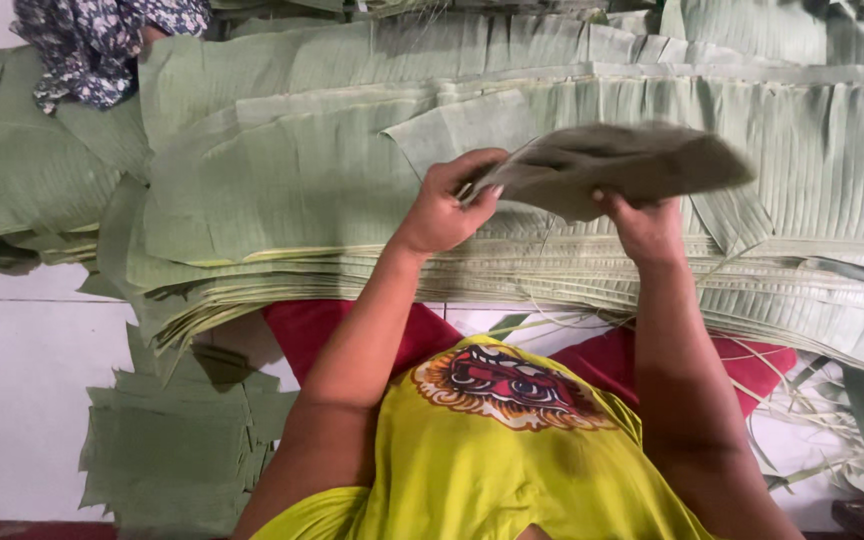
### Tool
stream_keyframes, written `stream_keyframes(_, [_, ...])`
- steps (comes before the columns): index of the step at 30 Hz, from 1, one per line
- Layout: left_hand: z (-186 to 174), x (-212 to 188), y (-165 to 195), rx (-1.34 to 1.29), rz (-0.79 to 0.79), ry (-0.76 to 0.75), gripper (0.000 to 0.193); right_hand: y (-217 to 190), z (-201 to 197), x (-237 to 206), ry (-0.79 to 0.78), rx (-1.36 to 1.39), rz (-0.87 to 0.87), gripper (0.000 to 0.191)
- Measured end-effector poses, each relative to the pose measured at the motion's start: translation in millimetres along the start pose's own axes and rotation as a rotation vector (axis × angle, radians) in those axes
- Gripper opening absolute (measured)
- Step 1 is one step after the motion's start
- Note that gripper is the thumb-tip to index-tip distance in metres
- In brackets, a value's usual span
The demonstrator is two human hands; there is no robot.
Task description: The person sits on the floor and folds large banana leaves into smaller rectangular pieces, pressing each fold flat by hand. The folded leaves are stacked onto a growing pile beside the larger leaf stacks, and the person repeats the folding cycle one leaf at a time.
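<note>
Both my hands hold up a folded piece of green banana leaf (pixel 617 165), blurred by motion, above a big stack of leaves. My left hand (pixel 447 205) pinches its left end with closed fingers. My right hand (pixel 647 225) grips the leaf's underside near the middle. The tall stack of flat banana leaves (pixel 302 170) lies across the floor in front of me, under and behind both hands.
A smaller pile of cut leaf pieces (pixel 177 445) lies on the white tiled floor (pixel 32 380) at lower left. Thin leaf strips (pixel 832 400) are scattered at lower right. Another person's patterned cloth (pixel 92 45) shows at top left.
</note>
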State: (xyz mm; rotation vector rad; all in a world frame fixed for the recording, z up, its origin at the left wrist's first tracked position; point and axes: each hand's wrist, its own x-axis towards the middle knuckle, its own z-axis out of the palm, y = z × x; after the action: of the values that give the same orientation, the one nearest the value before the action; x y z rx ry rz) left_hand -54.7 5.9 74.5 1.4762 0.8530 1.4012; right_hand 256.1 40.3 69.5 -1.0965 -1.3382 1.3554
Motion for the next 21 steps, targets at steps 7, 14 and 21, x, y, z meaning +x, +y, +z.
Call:
stream_keyframes(7, [-7, -10, -25, 0.236, -0.248, 0.05, 0.022, 24, 25, -2, -0.053, -0.467, 0.028, 0.042])
stream_keyframes(14, [1, -13, 3, 0.25, -0.094, 0.171, 0.03, -4, 40, 0, 0.083, -0.22, 0.091, 0.032])
stream_keyframes(21, [-88, -9, 22, 0.343, -0.364, 0.509, 0.031, -21, 67, 9, -0.115, -0.781, 0.111, 0.04])
